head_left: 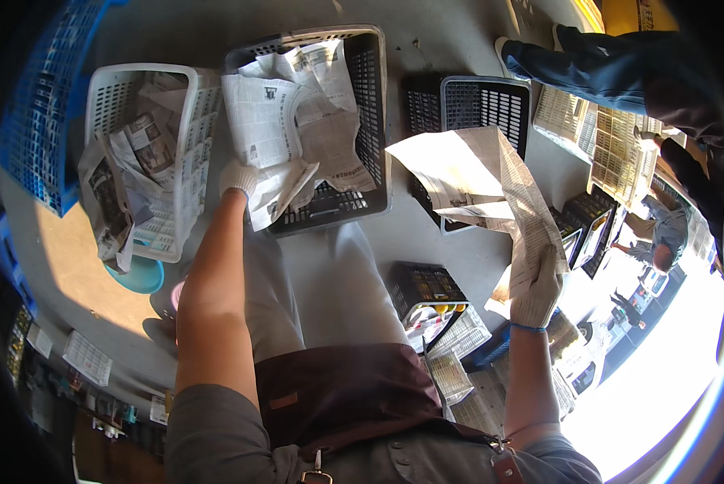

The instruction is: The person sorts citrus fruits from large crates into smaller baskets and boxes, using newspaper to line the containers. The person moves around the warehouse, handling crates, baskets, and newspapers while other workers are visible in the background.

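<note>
My left hand (239, 177), in a white knit glove, rests at the left rim of a black plastic crate (371, 121), against the newspaper sheets (271, 115) that line it. Whether its fingers grip the paper is hard to tell. Out to the right, my gloved right hand (537, 296) is closed on a folded newspaper sheet (489, 175). That sheet fans out in the air, partly covering another black crate (486, 103) on the floor. Sunlight falls brightly on part of the held paper.
A white crate (189, 157) with crumpled newspaper stands at the left, beside a tall blue crate (41, 115) and a teal basin (137, 275). A black crate with yellow fruit (441, 308) is near my right leg. People (585, 66) stand among stacked crates (625, 151) at right.
</note>
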Demonstrator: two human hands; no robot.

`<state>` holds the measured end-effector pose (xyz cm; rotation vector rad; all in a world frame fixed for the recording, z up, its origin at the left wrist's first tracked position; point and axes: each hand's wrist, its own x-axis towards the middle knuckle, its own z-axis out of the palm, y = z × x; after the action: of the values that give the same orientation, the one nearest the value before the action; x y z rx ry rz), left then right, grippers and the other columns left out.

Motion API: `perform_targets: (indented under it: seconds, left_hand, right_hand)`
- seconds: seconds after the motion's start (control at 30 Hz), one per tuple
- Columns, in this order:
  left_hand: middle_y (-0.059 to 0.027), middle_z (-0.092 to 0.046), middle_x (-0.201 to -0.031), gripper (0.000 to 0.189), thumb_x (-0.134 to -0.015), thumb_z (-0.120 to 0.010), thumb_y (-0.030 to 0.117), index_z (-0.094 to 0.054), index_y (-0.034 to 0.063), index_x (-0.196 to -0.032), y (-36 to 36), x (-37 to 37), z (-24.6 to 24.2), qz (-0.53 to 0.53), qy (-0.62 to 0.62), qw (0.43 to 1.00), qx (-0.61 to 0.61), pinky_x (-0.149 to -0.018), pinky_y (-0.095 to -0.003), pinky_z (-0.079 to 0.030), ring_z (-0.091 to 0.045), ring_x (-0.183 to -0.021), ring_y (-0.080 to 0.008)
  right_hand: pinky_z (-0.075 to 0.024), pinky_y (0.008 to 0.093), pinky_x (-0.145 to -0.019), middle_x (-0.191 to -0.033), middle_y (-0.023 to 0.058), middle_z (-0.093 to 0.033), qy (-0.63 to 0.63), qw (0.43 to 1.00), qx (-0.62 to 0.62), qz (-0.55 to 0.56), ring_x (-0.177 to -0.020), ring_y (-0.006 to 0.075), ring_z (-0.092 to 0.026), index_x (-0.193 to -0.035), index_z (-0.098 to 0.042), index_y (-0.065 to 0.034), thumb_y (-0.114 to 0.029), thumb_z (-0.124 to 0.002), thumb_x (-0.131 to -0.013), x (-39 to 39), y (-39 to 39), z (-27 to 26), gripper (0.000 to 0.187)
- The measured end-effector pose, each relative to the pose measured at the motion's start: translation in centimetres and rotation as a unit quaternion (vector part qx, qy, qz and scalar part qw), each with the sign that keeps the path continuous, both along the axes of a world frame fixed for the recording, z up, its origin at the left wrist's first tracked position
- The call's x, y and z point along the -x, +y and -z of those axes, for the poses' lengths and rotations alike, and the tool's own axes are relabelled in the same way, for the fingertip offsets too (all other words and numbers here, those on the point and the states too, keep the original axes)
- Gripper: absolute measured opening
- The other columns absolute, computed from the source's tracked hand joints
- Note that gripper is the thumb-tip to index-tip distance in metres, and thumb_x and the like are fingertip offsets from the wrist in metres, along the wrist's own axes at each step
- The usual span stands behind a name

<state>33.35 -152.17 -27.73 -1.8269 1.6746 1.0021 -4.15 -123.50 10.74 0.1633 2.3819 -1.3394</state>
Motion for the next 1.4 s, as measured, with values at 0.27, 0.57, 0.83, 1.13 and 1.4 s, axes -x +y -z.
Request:
perform_targets:
  seconds: [0.27, 0.57, 0.83, 1.13, 1.4]
  left_hand:
    - [-0.0304, -0.067, -0.121, 0.058, -0.082, -0.065, 0.042, -0.067, 0.0023, -0.124, 1.1, -3.8, 0.1, -0.060, 0.024, 0.998, -0.001, -0.102, -0.0492, -0.051, -0.063, -0.119, -0.0443]
    - [-0.0306, -0.065, -0.126, 0.073, -0.076, -0.074, 0.044, -0.058, 0.0014, -0.133, 1.7, -3.6, 0.0, -0.098, 0.086, 0.991, -0.017, -0.102, -0.0480, -0.050, -0.061, -0.122, -0.0446]
    - [-0.0311, -0.071, -0.109, 0.054, -0.081, -0.070, 0.039, -0.070, -0.0034, -0.115, 1.9, -3.1, 0.4, -0.120, 0.062, 0.990, -0.041, -0.093, -0.0464, -0.054, -0.068, -0.110, -0.0440]
    - [-0.0277, -0.069, -0.121, 0.073, -0.082, -0.079, 0.040, -0.056, -0.0029, -0.137, 2.1, -4.0, -3.5, -0.145, 0.192, 0.970, -0.038, -0.096, -0.0431, -0.053, -0.068, -0.115, -0.0399]
    - [-0.0223, -0.060, -0.138, 0.070, -0.083, -0.081, 0.029, -0.052, 0.0058, -0.143, 0.7, -12.2, -13.4, -0.044, 0.165, 0.937, 0.306, -0.106, -0.0453, -0.048, -0.058, -0.128, -0.0382]
  right_hand:
    - [-0.0572, 0.0286, -0.078, -0.110, 0.0100, -0.068, -0.125, 0.975, 0.176, 0.055, -0.094, 0.0160, -0.068, -0.128, -0.059, 0.0007, -0.021, -0.055, -0.107, -8.6, -7.9, 7.4, 0.031]
    - [-0.0520, 0.0356, -0.097, -0.123, 0.0210, -0.069, -0.216, 0.965, 0.016, -0.149, -0.114, 0.0271, -0.068, -0.149, -0.050, -0.0020, -0.046, -0.056, -0.103, -22.2, -20.2, 21.4, 0.065]
    - [-0.0422, 0.0534, -0.112, -0.155, 0.0198, -0.037, 0.065, 0.786, -0.420, -0.449, -0.142, 0.0393, -0.040, -0.160, -0.023, -0.0075, -0.055, -0.087, -0.070, -14.6, -10.4, 22.7, 0.120]
    - [-0.0550, 0.0451, -0.092, -0.115, 0.0229, -0.072, 0.033, 0.883, -0.336, -0.326, -0.104, 0.0387, -0.071, -0.139, -0.061, -0.0113, -0.032, -0.051, -0.101, -10.2, -7.0, 32.3, 0.044]
    - [-0.0520, 0.0423, -0.101, -0.144, 0.0188, -0.060, 0.114, 0.854, -0.234, -0.451, -0.123, 0.0355, -0.064, -0.157, -0.039, -0.0104, -0.047, -0.060, -0.100, -3.8, -14.2, 34.5, 0.071]
